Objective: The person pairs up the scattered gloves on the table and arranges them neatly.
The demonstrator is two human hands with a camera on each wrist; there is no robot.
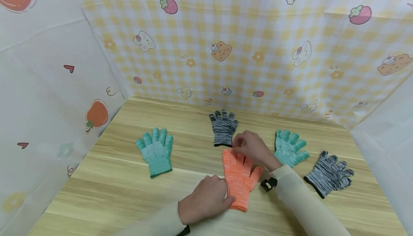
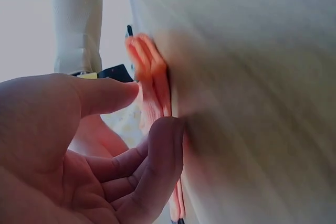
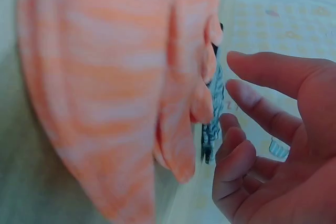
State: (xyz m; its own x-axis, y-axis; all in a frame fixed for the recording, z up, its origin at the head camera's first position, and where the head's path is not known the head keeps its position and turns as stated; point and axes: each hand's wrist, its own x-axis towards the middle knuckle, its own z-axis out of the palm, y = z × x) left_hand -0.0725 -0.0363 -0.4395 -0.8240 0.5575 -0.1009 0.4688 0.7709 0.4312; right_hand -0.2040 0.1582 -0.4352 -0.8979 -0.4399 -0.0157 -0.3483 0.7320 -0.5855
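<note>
An orange glove point(image 1: 238, 178) lies on the table with its cuff toward me. My left hand point(image 1: 208, 196) is at its left edge, fingers bent and thumb over the cuff in the head view. The left wrist view shows a gap between that thumb point(image 2: 118, 95) and the index finger point(image 2: 165, 148), with the glove's orange edge beyond. Above the orange fingertips is my right hand point(image 1: 253, 148), its fingers loosely bent. In the right wrist view these fingers point(image 3: 268, 111) stand apart from the glove point(image 3: 105, 87) and hold nothing.
Behind the orange glove lies a grey-and-black glove point(image 1: 223, 128). A green glove point(image 1: 158, 153) is at the left, another green glove point(image 1: 288, 148) right of my right hand. A second grey-and-black glove point(image 1: 329, 175) lies far right. A patterned cloth point(image 1: 226, 31) hangs behind the table.
</note>
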